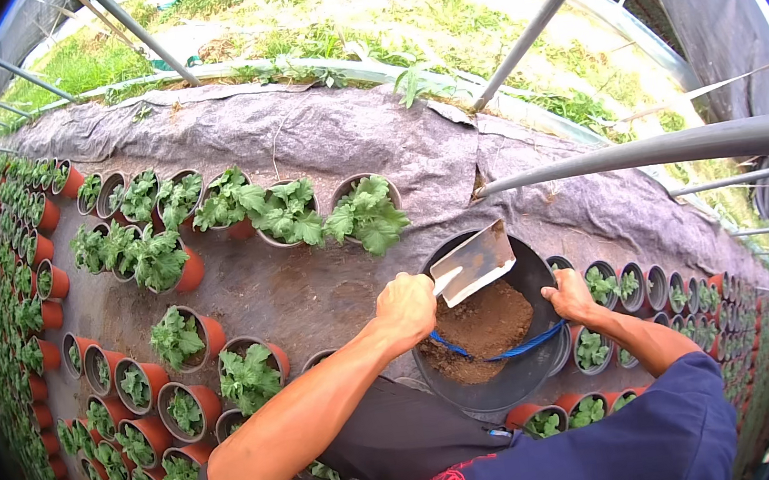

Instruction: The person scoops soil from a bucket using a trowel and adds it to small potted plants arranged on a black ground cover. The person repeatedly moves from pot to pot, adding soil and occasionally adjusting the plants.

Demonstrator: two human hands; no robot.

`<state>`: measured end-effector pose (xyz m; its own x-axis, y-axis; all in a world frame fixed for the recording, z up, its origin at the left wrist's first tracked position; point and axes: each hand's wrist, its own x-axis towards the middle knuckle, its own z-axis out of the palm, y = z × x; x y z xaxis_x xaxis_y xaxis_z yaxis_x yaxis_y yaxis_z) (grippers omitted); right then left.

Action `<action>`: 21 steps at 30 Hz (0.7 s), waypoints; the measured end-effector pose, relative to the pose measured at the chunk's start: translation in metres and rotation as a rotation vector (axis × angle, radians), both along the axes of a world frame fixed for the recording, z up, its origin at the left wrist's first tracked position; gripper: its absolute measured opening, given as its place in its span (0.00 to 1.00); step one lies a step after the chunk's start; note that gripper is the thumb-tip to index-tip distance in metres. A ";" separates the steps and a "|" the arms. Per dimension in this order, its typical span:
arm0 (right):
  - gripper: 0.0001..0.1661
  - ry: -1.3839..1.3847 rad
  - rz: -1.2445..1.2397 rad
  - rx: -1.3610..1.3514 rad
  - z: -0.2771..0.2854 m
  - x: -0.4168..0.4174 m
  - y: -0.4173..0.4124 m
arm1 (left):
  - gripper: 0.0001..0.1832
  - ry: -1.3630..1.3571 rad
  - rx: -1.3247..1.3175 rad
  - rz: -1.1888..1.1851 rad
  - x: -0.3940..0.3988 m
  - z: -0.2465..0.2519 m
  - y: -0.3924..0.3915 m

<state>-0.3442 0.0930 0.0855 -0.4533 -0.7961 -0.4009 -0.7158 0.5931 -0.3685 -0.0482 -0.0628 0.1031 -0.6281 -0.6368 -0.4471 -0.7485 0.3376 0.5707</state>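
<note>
My left hand [407, 307] is closed around the handle of a flat metal scoop [475, 263], whose blade lies over the far part of a black plastic bucket [468, 395]. Brown soil [492, 327] fills part of the bucket, and a blue rope [527, 343] runs across it. On the bucket's right rim, my right hand [570, 295] grips the edge. Just beyond the bucket, to the left, a potted leafy plant [369, 219] stands at the end of a row. How much soil is on the scoop is hard to tell.
Rows of potted plants [186, 412] spread to the left, with more pots [602, 281] at the right. Dark ground cloth [275, 289] lies under them. Grey metal poles [548, 15] rise along the far edge, beside grass [328, 16]. A thick pipe [640, 152] juts in from the right.
</note>
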 end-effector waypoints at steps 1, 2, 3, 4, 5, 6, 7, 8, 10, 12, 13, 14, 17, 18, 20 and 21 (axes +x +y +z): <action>0.15 0.042 0.027 0.001 0.004 -0.002 -0.004 | 0.09 0.033 0.000 -0.002 -0.001 0.002 -0.002; 0.15 0.061 0.024 -0.044 -0.008 -0.018 0.000 | 0.09 0.092 -0.056 0.015 -0.004 0.003 -0.004; 0.17 0.062 0.004 -0.031 -0.005 -0.021 -0.007 | 0.09 0.137 -0.116 0.038 -0.004 0.005 -0.006; 0.17 0.075 0.007 -0.045 -0.003 -0.026 -0.013 | 0.08 0.180 -0.170 0.061 -0.004 0.008 -0.009; 0.18 0.088 0.011 -0.060 -0.003 -0.033 -0.021 | 0.08 0.207 -0.204 0.097 -0.008 0.011 -0.014; 0.18 0.106 0.026 -0.063 -0.009 -0.048 -0.028 | 0.09 0.245 -0.241 0.126 -0.013 0.014 -0.023; 0.18 0.119 0.047 -0.063 -0.015 -0.062 -0.037 | 0.10 0.277 -0.276 0.160 -0.017 0.018 -0.032; 0.16 0.040 0.018 -0.011 -0.013 -0.064 -0.055 | 0.09 0.297 -0.316 0.225 -0.016 0.010 -0.042; 0.20 0.179 0.034 -0.026 -0.027 -0.073 -0.067 | 0.09 0.354 -0.373 0.321 -0.019 0.002 -0.052; 0.21 0.367 0.082 -0.076 -0.060 -0.090 -0.056 | 0.10 0.389 -0.401 0.390 -0.021 0.003 -0.055; 0.22 0.427 0.106 -0.066 -0.069 -0.093 -0.053 | 0.10 0.401 -0.414 0.419 -0.022 0.004 -0.058; 0.21 0.369 0.125 -0.104 -0.074 -0.101 -0.049 | 0.11 0.423 -0.429 0.412 -0.020 0.004 -0.057; 0.20 0.282 0.117 -0.127 -0.064 -0.074 -0.056 | 0.09 0.410 -0.434 0.394 -0.008 0.009 -0.053; 0.20 0.319 0.106 -0.136 -0.064 -0.074 -0.054 | 0.08 0.433 -0.415 0.374 -0.007 0.015 -0.051; 0.23 0.372 0.142 -0.206 -0.077 -0.088 -0.044 | 0.07 0.485 -0.428 0.358 -0.004 0.027 -0.044; 0.24 0.394 0.187 -0.272 -0.085 -0.100 -0.037 | 0.06 0.521 -0.463 0.361 -0.003 0.030 -0.042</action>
<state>-0.4442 0.0564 0.0010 -0.3682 -0.9297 0.0045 -0.9161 0.3620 -0.1722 -0.0515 -0.1052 0.1326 -0.4025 -0.8911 0.2096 -0.5318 0.4140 0.7388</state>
